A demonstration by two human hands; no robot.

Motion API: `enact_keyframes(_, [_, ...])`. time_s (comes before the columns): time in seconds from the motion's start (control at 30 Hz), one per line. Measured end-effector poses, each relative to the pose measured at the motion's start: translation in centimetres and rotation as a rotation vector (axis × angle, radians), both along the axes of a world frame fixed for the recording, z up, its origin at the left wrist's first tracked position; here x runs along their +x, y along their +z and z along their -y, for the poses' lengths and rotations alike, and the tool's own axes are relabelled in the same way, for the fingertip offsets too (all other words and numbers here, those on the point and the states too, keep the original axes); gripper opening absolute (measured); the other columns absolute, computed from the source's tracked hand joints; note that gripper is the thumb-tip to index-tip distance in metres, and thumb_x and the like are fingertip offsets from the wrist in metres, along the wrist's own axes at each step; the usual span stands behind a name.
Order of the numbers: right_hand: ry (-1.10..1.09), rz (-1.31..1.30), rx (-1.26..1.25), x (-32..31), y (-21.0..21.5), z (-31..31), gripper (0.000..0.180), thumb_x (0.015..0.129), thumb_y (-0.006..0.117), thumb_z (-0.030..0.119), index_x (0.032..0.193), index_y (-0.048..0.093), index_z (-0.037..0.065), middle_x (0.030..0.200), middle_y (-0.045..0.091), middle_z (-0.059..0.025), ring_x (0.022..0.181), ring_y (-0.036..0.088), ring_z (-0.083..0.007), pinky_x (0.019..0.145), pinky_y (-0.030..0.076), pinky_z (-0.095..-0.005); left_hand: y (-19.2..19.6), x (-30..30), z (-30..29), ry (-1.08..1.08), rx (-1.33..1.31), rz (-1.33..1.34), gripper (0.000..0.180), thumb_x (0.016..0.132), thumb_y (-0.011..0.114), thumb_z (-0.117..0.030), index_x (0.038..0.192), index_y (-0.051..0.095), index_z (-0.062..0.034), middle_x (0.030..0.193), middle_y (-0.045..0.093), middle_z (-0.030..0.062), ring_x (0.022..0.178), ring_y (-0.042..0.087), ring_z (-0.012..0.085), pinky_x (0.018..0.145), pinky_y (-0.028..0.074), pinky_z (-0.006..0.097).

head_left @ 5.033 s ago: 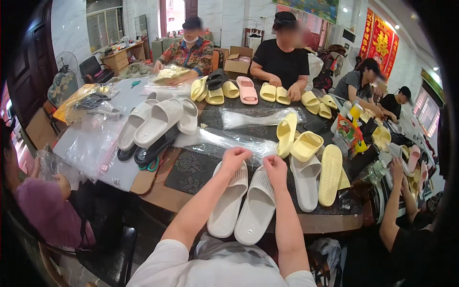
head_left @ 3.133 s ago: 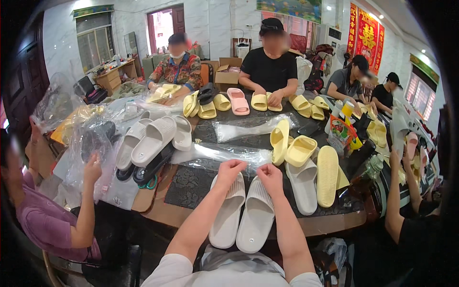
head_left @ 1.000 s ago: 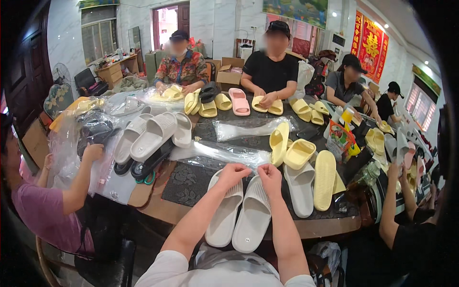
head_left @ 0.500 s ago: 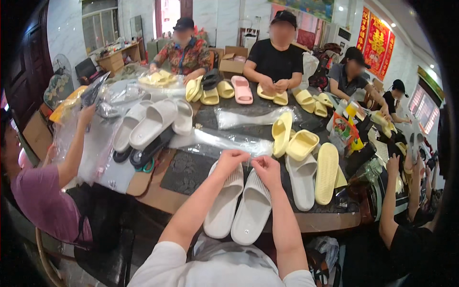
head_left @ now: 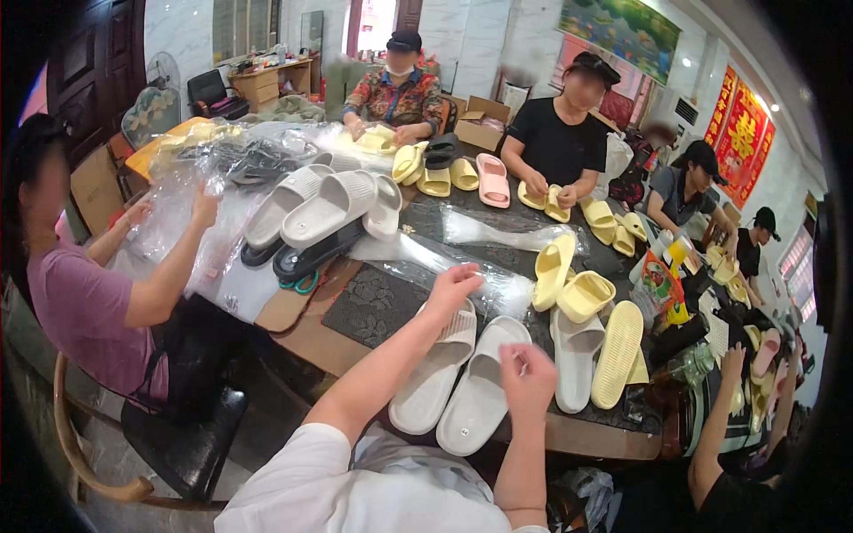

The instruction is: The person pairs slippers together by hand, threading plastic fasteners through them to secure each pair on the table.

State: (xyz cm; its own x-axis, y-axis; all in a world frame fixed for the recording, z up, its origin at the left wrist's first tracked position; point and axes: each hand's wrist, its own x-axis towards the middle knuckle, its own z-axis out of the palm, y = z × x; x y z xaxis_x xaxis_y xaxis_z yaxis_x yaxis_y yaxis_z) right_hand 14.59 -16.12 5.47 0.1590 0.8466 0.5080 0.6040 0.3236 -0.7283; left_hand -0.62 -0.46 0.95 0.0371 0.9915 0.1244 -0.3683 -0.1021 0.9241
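Observation:
A pair of grey slide sandals lies side by side in front of me, the left slide [head_left: 426, 391] and the right slide [head_left: 475, 409], toes away from me. Above the left slide's toe is my left hand [head_left: 455, 289], fingers pinched together; whatever they hold is too fine to make out. My right hand [head_left: 530, 382] is raised beside the right slide's strap, its fingers curled closed, contents unclear. Just past both hands lies a bundle of clear thin plastic strands [head_left: 444, 266]. Close by on the right are another grey slide [head_left: 576, 360] and an upturned yellow slide [head_left: 617, 355].
Stacked grey slides [head_left: 329, 209] over black ones, with green-handled scissors [head_left: 306, 282], lie to the left. A second strand bundle [head_left: 506, 229] and a pink slide [head_left: 492, 180] are farther off. Co-workers sit around the table; one at left handles clear plastic bags [head_left: 200, 226].
My hands, together over the slides before, have parted: the right came back toward me, the left sits slightly farther up. The view shifted, and the left co-worker lowered a bagged dark item.

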Motion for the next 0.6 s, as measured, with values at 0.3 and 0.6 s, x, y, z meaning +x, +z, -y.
enact_keyframes(0.3, [0.03, 0.373, -0.367, -2.6, -2.2, 1.3, 0.057, 0.078, 0.065, 0.052, 0.087, 0.062, -0.005, 0.065, 0.062, -0.0168, 0.067, 0.062, -0.0358, 0.065, 0.048, -0.0441, 5.1, -6.2, 0.5, 0.316, 0.401, -0.419, 0.039, 0.076, 0.072, -0.017, 0.111, 0.06, -0.0046, 0.105, 0.061, 0.0089, 0.088, 0.058, 0.0161, 0.076, 0.048, 0.03])
enact_keyframes(0.6, [0.058, 0.402, -0.395, -3.4, -2.9, -0.6, 0.062, 0.078, 0.063, 0.055, 0.083, 0.062, -0.006, 0.074, 0.064, -0.0227, 0.072, 0.063, -0.0385, 0.067, 0.049, -0.0447, 9.0, -27.4, -1.9, 1.028, 0.156, -1.334, 0.049, 0.07, 0.072, -0.033, 0.115, 0.061, -0.0158, 0.113, 0.059, 0.015, 0.109, 0.052, 0.0303, 0.096, 0.036, 0.044])
